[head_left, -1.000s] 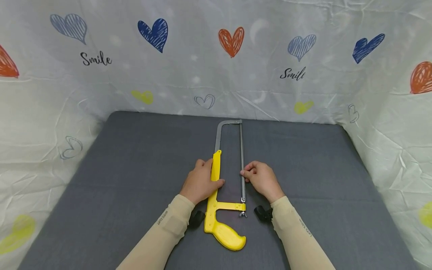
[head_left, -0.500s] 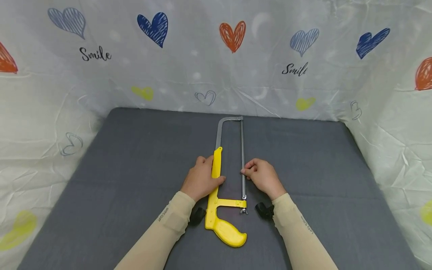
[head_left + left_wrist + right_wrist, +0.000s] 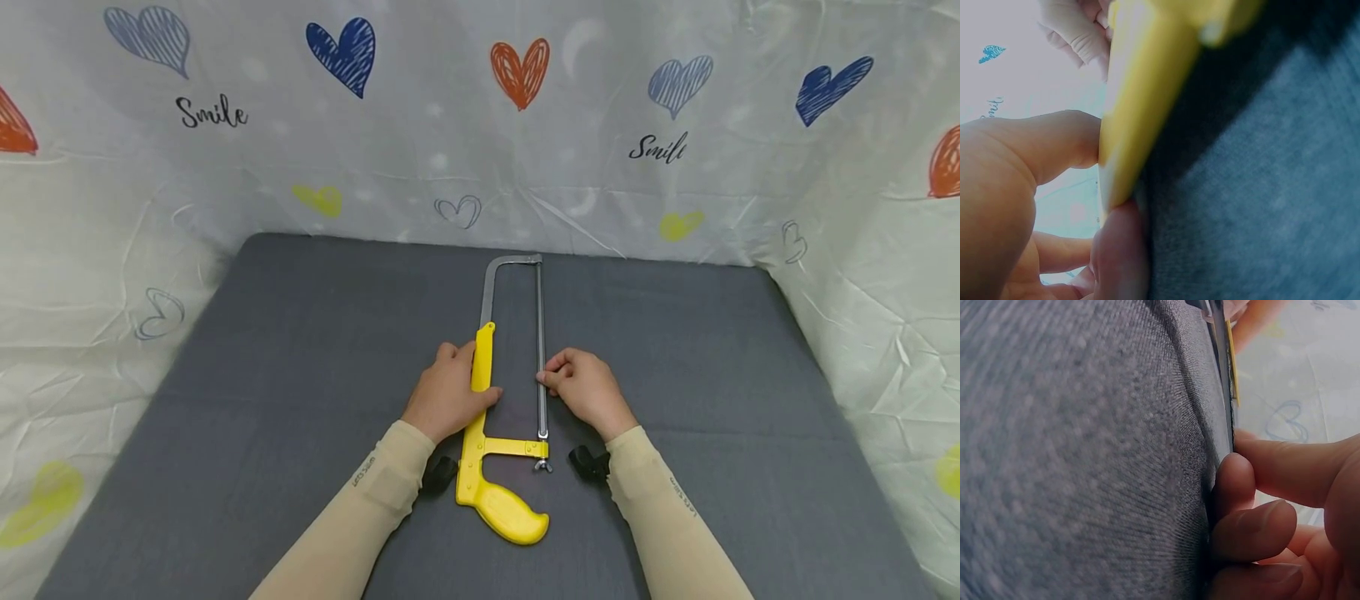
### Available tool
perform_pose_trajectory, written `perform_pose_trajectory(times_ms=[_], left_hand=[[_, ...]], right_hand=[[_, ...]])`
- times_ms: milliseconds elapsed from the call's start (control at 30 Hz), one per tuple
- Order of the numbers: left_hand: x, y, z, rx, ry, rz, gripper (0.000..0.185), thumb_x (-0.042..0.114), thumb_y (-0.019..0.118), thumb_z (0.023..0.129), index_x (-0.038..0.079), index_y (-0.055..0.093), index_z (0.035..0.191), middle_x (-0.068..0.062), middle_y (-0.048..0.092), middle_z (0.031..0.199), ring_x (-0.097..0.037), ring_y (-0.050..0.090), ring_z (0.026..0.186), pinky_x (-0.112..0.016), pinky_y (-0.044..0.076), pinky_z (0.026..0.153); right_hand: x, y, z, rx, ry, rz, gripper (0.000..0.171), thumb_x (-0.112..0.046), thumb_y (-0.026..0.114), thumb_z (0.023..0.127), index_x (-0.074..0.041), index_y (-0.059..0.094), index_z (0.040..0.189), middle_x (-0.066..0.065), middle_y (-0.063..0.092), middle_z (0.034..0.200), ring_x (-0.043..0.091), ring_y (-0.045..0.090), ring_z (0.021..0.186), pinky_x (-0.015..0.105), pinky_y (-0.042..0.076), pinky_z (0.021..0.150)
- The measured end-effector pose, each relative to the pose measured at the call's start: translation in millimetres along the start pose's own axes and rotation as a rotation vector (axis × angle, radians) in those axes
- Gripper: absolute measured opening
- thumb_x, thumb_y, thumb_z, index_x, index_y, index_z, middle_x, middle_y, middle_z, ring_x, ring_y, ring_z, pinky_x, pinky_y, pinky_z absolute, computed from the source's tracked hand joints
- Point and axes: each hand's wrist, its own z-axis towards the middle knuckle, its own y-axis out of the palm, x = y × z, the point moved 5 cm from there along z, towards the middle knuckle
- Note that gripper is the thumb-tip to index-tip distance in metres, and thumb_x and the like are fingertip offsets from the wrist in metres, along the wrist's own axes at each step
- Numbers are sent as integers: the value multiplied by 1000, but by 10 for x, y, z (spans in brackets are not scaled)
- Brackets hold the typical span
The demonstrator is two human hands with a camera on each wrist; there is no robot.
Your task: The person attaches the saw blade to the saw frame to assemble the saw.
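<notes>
A hacksaw lies on the dark grey cloth, its yellow pistol handle [image 3: 512,513] toward me and its silver front bow [image 3: 488,287] pointing away. My left hand [image 3: 448,396] grips the yellow spine [image 3: 482,367], thumb over the top; in the left wrist view the thumb and fingertips close on the yellow frame [image 3: 1138,100]. On the other side my right hand [image 3: 588,392] pinches the thin blade [image 3: 540,333] between thumb and forefinger, its other fingers curled below. At the blade's near end sits a wing nut [image 3: 543,467], just past the yellow crossbar [image 3: 515,448].
Grey cloth [image 3: 330,333] covers the table. White sheeting [image 3: 420,150] printed with hearts hangs along the back and both sides. A black wrist camera [image 3: 440,475] sits under the left wrist, another black camera [image 3: 588,463] under the right.
The whole scene has shifted slightly upward in the head view. Both hands keep the same hold on the hacksaw, which has not visibly moved on the cloth.
</notes>
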Motion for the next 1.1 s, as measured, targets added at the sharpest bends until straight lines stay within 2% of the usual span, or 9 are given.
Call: perform_pose_trajectory(times_ms=[133, 267, 467, 633, 800, 967, 1100], left_hand=[[-17, -3, -16, -8, -1, 5, 84, 38, 81, 96, 5, 44, 164, -20, 56, 138, -29, 66, 95, -45, 61, 93], [-47, -30, -101, -19, -5, 23, 86, 40, 81, 95, 4, 44, 164, -21, 58, 139, -28, 66, 98, -46, 61, 94], [-70, -39, -332, -39, -6, 23, 83, 40, 85, 92, 4, 51, 159, -13, 61, 118, -20, 61, 86, -38, 58, 80], [-55, -11, -467, -33, 4, 14, 79, 40, 86, 92, 3, 56, 155, -8, 62, 107, -18, 59, 85, -35, 55, 76], [-69, 40, -512, -45, -10, -5, 80, 41, 85, 93, 4, 55, 157, -7, 63, 107, -17, 59, 85, -35, 54, 76], [-86, 28, -527, -43, -4, -12, 79, 41, 84, 94, 5, 53, 158, -6, 63, 106, -17, 58, 83, -33, 53, 74], [-83, 2, -528, -30, 9, -17, 79, 41, 84, 94, 5, 54, 158, -6, 63, 104, -17, 58, 80, -32, 51, 72]], right_hand=[[6, 1, -1, 10, -5, -1, 24, -35, 75, 103, -12, 73, 100, 2, 68, 74, 19, 57, 63, 32, 43, 59], [6, 24, -12, 11, 1, 7, 29, -41, 72, 104, -13, 73, 97, 2, 68, 74, 20, 56, 61, 32, 43, 59], [8, 25, -32, 10, -10, 6, 30, -42, 71, 104, -13, 73, 98, 2, 68, 74, 20, 57, 61, 32, 43, 58], [24, -7, -88, 35, -13, -9, 30, -41, 71, 104, -12, 71, 97, 2, 63, 71, 20, 54, 58, 32, 42, 56], [86, -13, -257, 40, 5, 9, 29, -41, 71, 105, -13, 70, 98, 2, 65, 73, 18, 59, 61, 32, 44, 57], [142, -14, -523, 50, 10, 20, 24, -36, 73, 104, -14, 70, 96, 1, 69, 77, 14, 65, 67, 32, 49, 61], [126, -13, -757, 29, 16, -22, 27, -39, 77, 101, -16, 69, 89, -1, 64, 71, 15, 57, 60, 31, 45, 56]])
